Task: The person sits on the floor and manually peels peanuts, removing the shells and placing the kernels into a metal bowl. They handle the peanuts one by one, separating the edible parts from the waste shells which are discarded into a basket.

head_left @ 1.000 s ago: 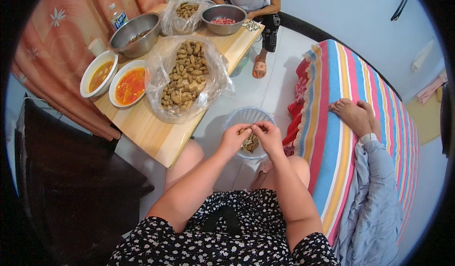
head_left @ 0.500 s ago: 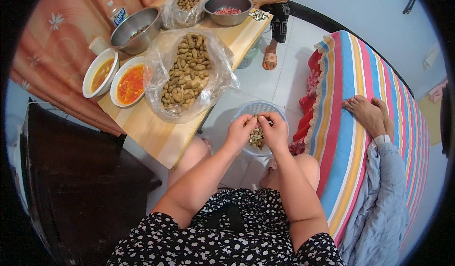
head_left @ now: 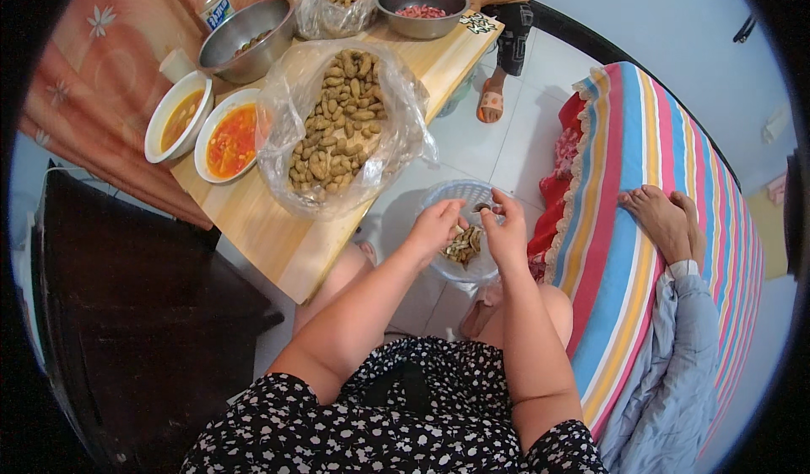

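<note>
L hand [head_left: 434, 227] & R hand [head_left: 506, 233] over pale plastic basket [head_left: 456, 194] of shells, fingers pinched on small peanut [head_left: 485, 210] btwn them, clear bag of peanuts [head_left: 337, 128] on wooden table [head_left: 278, 238] nearby

Item between fingers [head_left: 494, 211] indistinct.

One head-worn fisheye looks steeply down, close over the lap; desk [head_left: 278, 246] left, bed [head_left: 641, 246] right.
</note>
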Motion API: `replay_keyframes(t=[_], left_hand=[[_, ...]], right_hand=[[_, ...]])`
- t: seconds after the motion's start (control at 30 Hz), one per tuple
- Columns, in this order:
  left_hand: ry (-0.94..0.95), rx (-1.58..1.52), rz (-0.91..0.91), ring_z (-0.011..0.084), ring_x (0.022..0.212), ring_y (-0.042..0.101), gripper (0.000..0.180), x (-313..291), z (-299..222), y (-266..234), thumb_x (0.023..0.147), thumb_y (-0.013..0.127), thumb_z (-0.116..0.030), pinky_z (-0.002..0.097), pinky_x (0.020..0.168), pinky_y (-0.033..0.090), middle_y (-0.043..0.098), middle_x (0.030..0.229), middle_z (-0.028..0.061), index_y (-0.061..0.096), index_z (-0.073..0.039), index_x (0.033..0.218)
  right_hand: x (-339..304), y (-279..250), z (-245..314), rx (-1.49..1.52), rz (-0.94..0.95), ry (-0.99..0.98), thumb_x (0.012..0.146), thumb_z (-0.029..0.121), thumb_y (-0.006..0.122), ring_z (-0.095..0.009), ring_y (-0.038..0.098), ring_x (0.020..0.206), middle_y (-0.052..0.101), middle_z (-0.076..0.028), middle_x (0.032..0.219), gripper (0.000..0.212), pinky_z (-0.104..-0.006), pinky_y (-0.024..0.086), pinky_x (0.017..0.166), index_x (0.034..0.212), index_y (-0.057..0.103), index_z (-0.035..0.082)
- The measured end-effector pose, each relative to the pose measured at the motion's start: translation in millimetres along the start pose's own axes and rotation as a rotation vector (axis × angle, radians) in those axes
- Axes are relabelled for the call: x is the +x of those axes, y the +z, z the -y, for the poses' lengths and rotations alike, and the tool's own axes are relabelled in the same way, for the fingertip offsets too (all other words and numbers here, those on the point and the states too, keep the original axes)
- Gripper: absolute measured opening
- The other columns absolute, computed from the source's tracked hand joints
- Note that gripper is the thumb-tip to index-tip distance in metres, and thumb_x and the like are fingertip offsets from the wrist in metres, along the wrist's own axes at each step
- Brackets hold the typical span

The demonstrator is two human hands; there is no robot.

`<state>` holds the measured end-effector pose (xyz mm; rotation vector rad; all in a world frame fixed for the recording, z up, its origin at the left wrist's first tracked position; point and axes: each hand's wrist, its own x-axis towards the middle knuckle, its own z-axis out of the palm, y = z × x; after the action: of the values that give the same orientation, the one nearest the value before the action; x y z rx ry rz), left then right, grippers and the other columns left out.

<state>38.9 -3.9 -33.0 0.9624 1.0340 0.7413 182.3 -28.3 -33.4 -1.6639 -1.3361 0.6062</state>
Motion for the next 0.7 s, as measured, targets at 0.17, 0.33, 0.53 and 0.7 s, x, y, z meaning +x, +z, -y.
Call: replay_keyframes(t=[0.17,0.33,0.53,0.7], left_hand=[[-0.129,-0.259,-0.002,0.0042,0.055,0.041,0.036,-2,-12,-2,0.095,0.032,-0.025,0.0171,0.045,0.033,0.053,0.078,0.0012,0.041,-0.004,0.124],[-0.134,-0.168,-0.035,0.0067,0.081,0.052,0.03,0,-14,-9,0.093,0.04,-0.026,0.0193,0.06,0.041,0.056,0.102,-0.0012,0.05,-0.011,0.117],[-0.072,-0.151,-0.015,0.0085,0.086,0.053,0.034,-5,-25,-1,0.093,0.039,-0.03,0.0231,0.066,0.044,0.055,0.106,0.0002,0.048,-0.011,0.119],[-0.051,-0.281,0.118,0.0037,0.068,0.044,0.035,-11,-39,-6,0.093,0.037,-0.032,0.0167,0.054,0.036,0.055,0.095,0.0,0.048,-0.009,0.118]], right_hand=[[2,3,0,0.217,0.223,0.009,0.077,0.006,0.06,-0.015,0.054,0.086,0.053,-0.007,0.096,0.025,-0.0275,0.045,0.075,0.101,0.06,0.001],[-2,-4,37,0.161,0.391,-0.113,0.076,0.004,0.061,-0.016,0.053,0.089,0.047,-0.007,0.099,0.026,-0.0264,0.045,0.075,0.102,0.06,0.003],[2,-1,26,0.119,0.317,-0.197,0.076,0.002,0.061,-0.016,0.052,0.089,0.046,-0.007,0.1,0.025,-0.0253,0.045,0.076,0.1,0.059,0.002],[5,-2,37,0.258,0.267,-0.2,0.075,0.001,0.063,-0.012,0.05,0.084,0.048,-0.005,0.097,0.021,-0.0242,0.044,0.073,0.094,0.054,0.002]])
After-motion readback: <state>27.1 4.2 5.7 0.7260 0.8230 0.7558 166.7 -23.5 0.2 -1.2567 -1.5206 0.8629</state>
